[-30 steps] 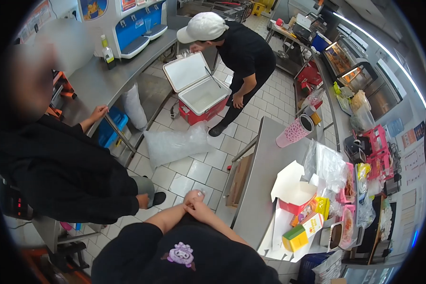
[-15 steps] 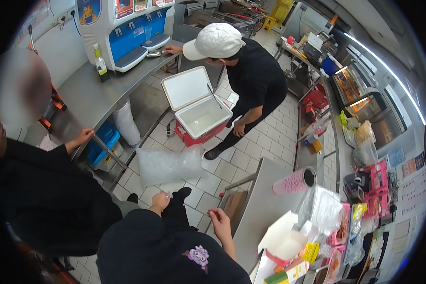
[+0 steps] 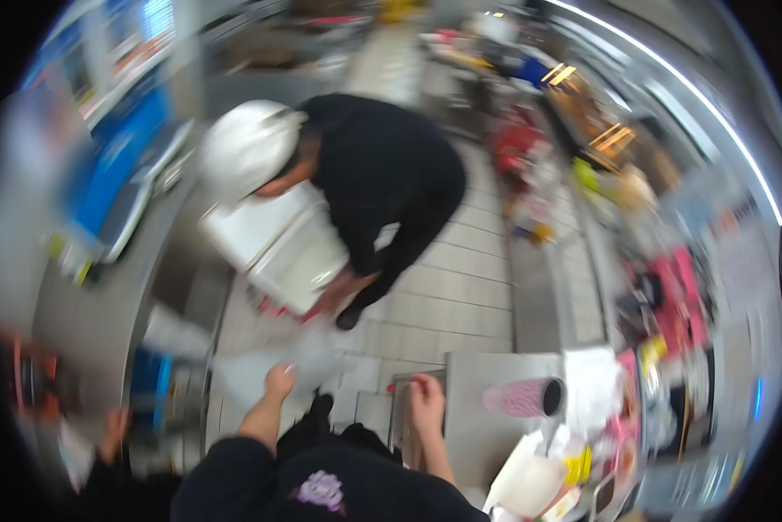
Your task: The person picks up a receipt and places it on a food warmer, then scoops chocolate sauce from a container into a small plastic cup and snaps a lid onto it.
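Observation:
My left hand is closed, held over the near side of a large clear plastic bag of whitish contents, which looks like ice. A small pale bit shows at its fingers; whether it belongs to the bag I cannot tell. My right hand hangs beside the edge of the metal table, its fingers loosely bent and apart, with nothing in it. Beyond the bag stands a red and white cooler, lid up. A co-worker in a white cap bends over it, a hand at its near right side.
On the metal table at right lie a pink patterned tumbler, an opened carton and packets. A steel counter with a drink dispenser runs along the left. Another person's hand shows at lower left.
The view has swung and blurred. The co-worker has bent down, moving a hand from the counter to the cooler. My left hand stays by the bag; my right hand is still beside the table.

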### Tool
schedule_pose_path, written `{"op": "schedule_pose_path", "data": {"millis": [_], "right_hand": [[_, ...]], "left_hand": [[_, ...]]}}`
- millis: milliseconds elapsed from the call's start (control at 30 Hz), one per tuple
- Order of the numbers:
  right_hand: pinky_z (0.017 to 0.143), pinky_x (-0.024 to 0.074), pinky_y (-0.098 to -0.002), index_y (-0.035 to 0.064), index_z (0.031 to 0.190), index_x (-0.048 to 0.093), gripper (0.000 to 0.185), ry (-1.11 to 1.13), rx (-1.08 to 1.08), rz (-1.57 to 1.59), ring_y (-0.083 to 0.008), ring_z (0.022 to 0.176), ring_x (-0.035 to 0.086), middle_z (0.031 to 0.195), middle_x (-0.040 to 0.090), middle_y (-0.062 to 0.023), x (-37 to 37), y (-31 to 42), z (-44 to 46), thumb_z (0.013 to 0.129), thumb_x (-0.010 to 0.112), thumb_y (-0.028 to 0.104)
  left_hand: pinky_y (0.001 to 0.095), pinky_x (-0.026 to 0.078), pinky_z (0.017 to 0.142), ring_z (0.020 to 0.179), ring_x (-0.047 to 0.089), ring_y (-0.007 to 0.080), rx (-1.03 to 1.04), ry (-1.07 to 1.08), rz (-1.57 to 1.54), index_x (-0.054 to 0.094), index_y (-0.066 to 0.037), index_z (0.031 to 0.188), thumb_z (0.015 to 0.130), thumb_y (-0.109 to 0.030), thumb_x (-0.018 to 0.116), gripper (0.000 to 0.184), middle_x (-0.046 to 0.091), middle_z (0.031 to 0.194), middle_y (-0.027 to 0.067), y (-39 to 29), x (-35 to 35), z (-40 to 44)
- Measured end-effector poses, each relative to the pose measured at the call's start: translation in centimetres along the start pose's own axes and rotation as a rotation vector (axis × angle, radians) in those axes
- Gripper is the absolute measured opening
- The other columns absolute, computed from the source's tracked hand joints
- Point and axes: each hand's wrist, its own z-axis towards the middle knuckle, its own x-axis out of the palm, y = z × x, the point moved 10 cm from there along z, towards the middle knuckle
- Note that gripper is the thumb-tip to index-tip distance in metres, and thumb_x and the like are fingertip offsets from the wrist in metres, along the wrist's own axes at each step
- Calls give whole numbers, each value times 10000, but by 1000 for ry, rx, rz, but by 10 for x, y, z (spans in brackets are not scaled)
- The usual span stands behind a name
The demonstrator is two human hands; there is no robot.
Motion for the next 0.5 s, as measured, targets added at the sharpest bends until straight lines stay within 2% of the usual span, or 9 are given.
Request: {"op": "schedule_pose_path", "data": {"millis": [67, 133, 167, 233, 267, 300, 367, 433, 500], "right_hand": [[881, 459, -385, 33, 1045, 613, 197, -114, -100, -183, -307, 1011, 568, 1035, 613, -142, -16, 2, 13, 869, 589, 119], [908, 442, -391, 26, 1068, 599, 234, -197, -24, -217, -317, 1053, 548, 1062, 602, -148, -36, 5, 27, 852, 605, 117], [913, 434, -396, 22, 1081, 588, 255, -185, -52, -236, -321, 1063, 535, 1077, 591, -155, -41, 13, 30, 853, 615, 132], [965, 405, -423, 13, 1140, 550, 339, -172, -168, -298, -353, 1130, 498, 1154, 562, -181, -41, 18, 32, 845, 631, 158], [965, 405, -423, 13, 1140, 550, 339, -222, -208, -267, -353, 1130, 498, 1154, 562, -181, -48, 20, 38, 845, 631, 158], [989, 392, -433, 15, 1165, 539, 364, -230, -209, -316, -370, 1157, 481, 1192, 545, -193, -48, 9, 38, 844, 631, 160], [1014, 379, -442, 16, 1190, 528, 391, -275, -193, -332, -387, 1184, 464, 1229, 528, -204, -60, -5, 48, 843, 631, 163], [1048, 354, -454, 22, 1232, 511, 446, -271, -131, -458, -410, 1229, 426, 1290, 490, -214, -61, -15, 45, 831, 643, 166], [1050, 351, -458, 22, 1235, 512, 453, -264, -90, -369, -409, 1242, 416, 1293, 488, -211, -63, -25, 47, 828, 647, 167]], "left_hand": [[469, 507, 719, 791, 653, 381, -64, 91, -79, 711, -57, 898, 781, -308, 665, 280, 673, 823, 200, 4, 30, 24], [490, 497, 702, 764, 643, 402, -3, 154, -24, 699, -32, 844, 793, -287, 636, 267, 663, 797, 218, -36, 42, 41], [494, 494, 697, 764, 639, 409, -13, 198, 27, 692, -26, 822, 801, -284, 619, 270, 660, 795, 223, -45, 45, 26], [497, 490, 687, 770, 631, 424, 167, 253, 70, 677, -20, 801, 817, -292, 583, 289, 653, 782, 227, -77, 62, 24], [496, 497, 698, 773, 630, 431, 91, 306, 145, 675, -27, 788, 812, -311, 572, 303, 649, 775, 228, -83, 80, 30], [497, 502, 713, 789, 632, 429, 221, 225, 117, 680, -41, 804, 799, -325, 585, 300, 651, 802, 228, -109, 90, 39], [493, 504, 737, 827, 634, 415, 489, 405, -26, 700, -93, 888, 788, -316, 604, 263, 663, 882, 208, -174, 118, 42], [487, 501, 749, 830, 636, 408, 552, 497, 210, 702, -92, 901, 797, -298, 623, 244, 666, 887, 200, -238, 125, 42], [489, 498, 745, 828, 635, 409, 593, 557, 130, 698, -78, 908, 809, -298, 628, 251, 663, 877, 204, -283, 130, 56]]}}
